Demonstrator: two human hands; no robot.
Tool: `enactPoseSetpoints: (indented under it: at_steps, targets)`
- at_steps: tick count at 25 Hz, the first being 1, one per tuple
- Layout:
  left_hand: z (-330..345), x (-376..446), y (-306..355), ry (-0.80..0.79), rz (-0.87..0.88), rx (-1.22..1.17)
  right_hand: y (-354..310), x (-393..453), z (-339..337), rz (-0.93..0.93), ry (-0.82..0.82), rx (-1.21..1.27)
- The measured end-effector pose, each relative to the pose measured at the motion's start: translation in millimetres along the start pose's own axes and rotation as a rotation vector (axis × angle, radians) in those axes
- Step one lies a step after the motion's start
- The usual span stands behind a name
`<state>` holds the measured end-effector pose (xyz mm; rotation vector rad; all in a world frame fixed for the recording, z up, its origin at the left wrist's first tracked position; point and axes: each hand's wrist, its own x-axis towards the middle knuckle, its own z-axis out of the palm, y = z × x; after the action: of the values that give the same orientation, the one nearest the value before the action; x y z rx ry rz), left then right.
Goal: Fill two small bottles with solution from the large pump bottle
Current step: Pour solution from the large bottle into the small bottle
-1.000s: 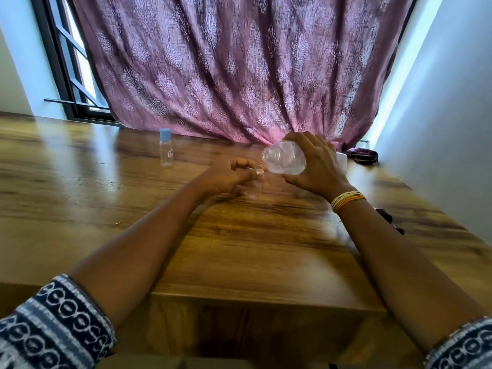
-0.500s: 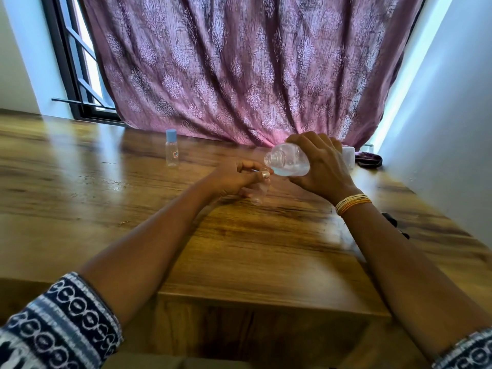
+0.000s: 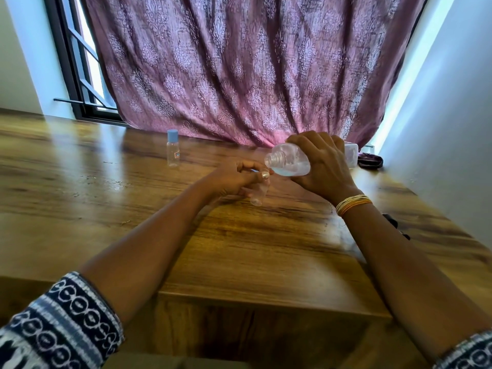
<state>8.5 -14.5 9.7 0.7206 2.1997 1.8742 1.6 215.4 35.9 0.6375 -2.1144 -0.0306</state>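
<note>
My right hand (image 3: 320, 166) grips the large clear bottle (image 3: 288, 162), tipped on its side with its open threaded neck pointing left and pale blue solution pooled in its lower side. No pump is on it. My left hand (image 3: 234, 181) holds a small clear bottle (image 3: 258, 193) on the wooden table (image 3: 239, 249), just below and left of the large bottle's neck. The small bottle's mouth is hidden by my fingers. A second small bottle (image 3: 173, 151) with a light blue cap stands upright further back on the left.
A purple patterned curtain (image 3: 239, 67) hangs right behind the table. A dark pouch (image 3: 370, 161) lies at the back right corner, and a black object (image 3: 396, 227) sits by the right edge near the wall. A window frame (image 3: 72, 75) is at the back left.
The large bottle's neck has dipped slightly lower toward the small bottle in my left hand. Both hands stay in about the same place.
</note>
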Motion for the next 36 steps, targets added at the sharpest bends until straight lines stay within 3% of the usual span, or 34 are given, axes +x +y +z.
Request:
enactPoseSetpoints:
  at_steps: [36]
  targets:
    - [-2.3,2.0,-5.6,-0.007,0.028,-0.044,6.8,1.0,6.3,-0.047,0.056,-0.07]
